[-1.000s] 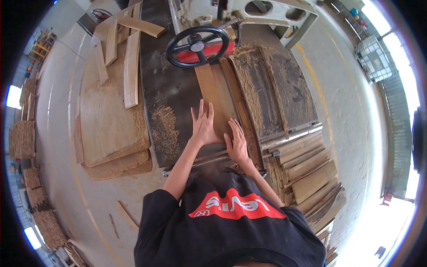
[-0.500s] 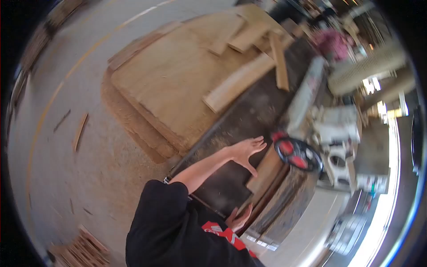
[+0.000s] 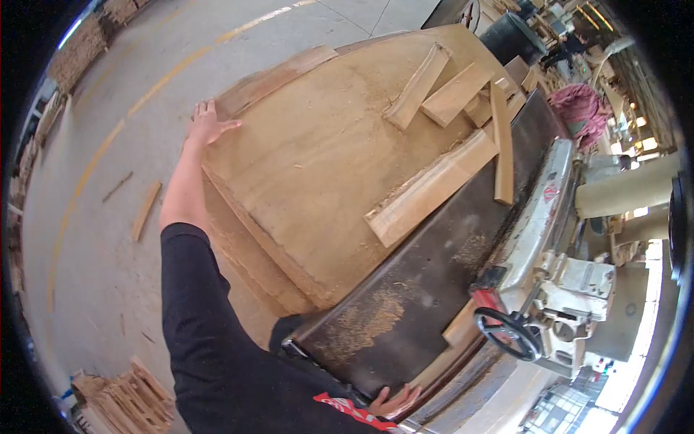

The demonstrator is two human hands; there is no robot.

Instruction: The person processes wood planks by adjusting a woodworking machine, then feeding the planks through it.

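Note:
My left hand [image 3: 207, 124] reaches out to the upper left, fingers spread, at the end of a long board [image 3: 278, 78] lying along the far edge of a large wooden sheet [image 3: 311, 166]. My right hand [image 3: 394, 402] is low in the view, its fingers apart, beside a wooden strip [image 3: 441, 365] at the near edge of the dark machine table [image 3: 426, 278]. Neither hand grips anything that I can make out. Several cut boards rest on the sheet, among them a wide one [image 3: 434, 189] and a narrow one [image 3: 502, 145].
A white machine [image 3: 535, 217] with a black handwheel [image 3: 508, 334] stands on the right. Beyond it are a pink cloth [image 3: 580, 114] and a dark bin [image 3: 513, 37]. Wood scraps [image 3: 147, 211] lie on the floor at left, with a stack of strips [image 3: 126, 398] below.
My left hand has moved from above the dark table out to the far left edge of the sheet. My right hand stays near the table's near edge. The view has shifted.

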